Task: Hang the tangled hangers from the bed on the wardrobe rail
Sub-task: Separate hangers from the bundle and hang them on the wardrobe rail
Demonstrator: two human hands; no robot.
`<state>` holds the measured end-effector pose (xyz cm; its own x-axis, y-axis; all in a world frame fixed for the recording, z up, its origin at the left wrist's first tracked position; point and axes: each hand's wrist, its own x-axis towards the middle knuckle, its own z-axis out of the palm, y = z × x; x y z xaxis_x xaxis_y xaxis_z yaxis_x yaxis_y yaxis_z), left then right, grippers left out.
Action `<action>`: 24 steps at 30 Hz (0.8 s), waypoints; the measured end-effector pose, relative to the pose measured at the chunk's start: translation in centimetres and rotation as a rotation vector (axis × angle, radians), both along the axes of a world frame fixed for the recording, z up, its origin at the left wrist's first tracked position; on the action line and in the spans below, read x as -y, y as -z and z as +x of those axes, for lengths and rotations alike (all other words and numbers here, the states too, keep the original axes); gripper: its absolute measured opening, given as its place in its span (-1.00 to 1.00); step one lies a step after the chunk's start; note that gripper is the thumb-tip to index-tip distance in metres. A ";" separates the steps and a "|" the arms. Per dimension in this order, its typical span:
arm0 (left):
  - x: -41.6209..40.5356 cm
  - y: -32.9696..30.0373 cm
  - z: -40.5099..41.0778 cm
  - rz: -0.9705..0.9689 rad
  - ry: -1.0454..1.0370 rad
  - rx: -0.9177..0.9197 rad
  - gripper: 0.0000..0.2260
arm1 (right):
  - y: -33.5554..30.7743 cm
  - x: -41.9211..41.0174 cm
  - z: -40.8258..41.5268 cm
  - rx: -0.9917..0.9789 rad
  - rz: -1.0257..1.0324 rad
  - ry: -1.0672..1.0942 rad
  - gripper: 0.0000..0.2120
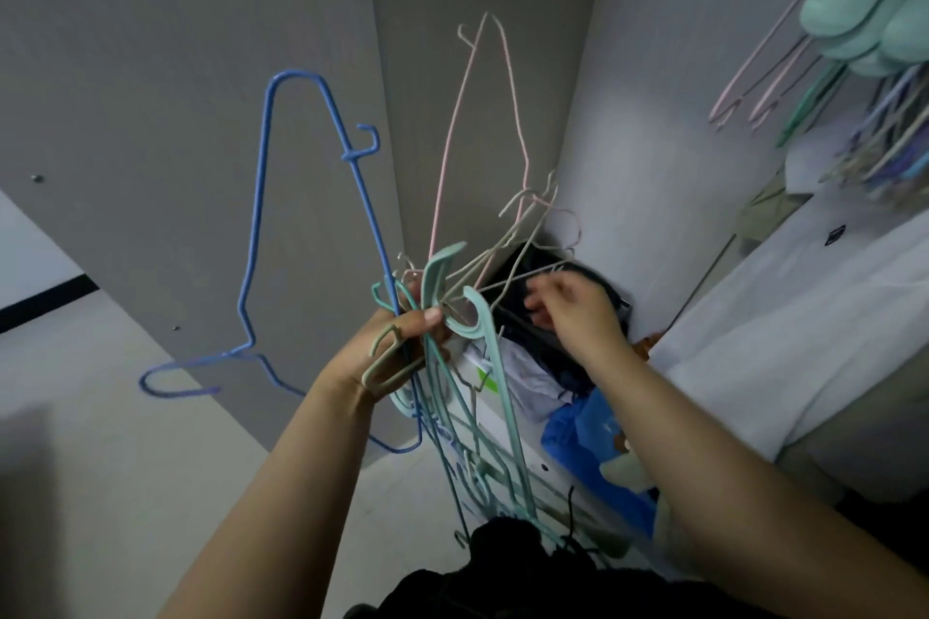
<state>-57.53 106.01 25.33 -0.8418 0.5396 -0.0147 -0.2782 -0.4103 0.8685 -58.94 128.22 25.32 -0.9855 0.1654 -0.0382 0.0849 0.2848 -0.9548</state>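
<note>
Tangled hangers (432, 317) bunch gripped in left hand (397, 342); right hand (573, 312) fingers (540, 289) pinching one beige wire. Some hangers (854, 65) hang far right; most left.

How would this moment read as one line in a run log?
stage: untangling | left hand: grips hanger bundle | right hand: picks at beige wire hanger | rail: some hangers already hung

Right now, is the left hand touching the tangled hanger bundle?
Touching. The head view shows the left hand with fingers and thumb curled round the tangled hanger bundle at its hook ends, no gap visible.
</note>
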 end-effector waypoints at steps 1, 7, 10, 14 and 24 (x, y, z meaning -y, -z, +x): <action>-0.2 -0.3 0.1 -0.033 0.001 -0.017 -0.51 | -1.6 0.8 -0.3 -0.039 -0.076 -0.005 -0.86; -1.6 -1.0 0.7 -0.263 -0.025 -0.100 -0.74 | -8.0 3.9 -3.0 -0.023 0.475 -0.054 -0.04; -1.8 -1.3 0.8 -0.367 0.008 -0.099 -0.74 | -10.2 5.6 -4.3 0.212 0.392 -0.239 -0.08; -1.4 -1.1 0.7 -0.296 -0.045 -0.084 -0.69 | -9.5 6.3 -5.2 0.126 0.329 -0.221 -0.42; -1.5 -1.2 -0.1 -0.258 -0.153 -0.088 -0.44 | -9.8 5.6 -6.0 -0.061 0.205 -0.144 -0.41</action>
<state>-57.65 107.53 26.50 -0.9173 0.3941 -0.0579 -0.1488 -0.2041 0.9676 -64.97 122.58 35.13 -0.9989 0.0209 0.0420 -0.0269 0.4780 -0.8779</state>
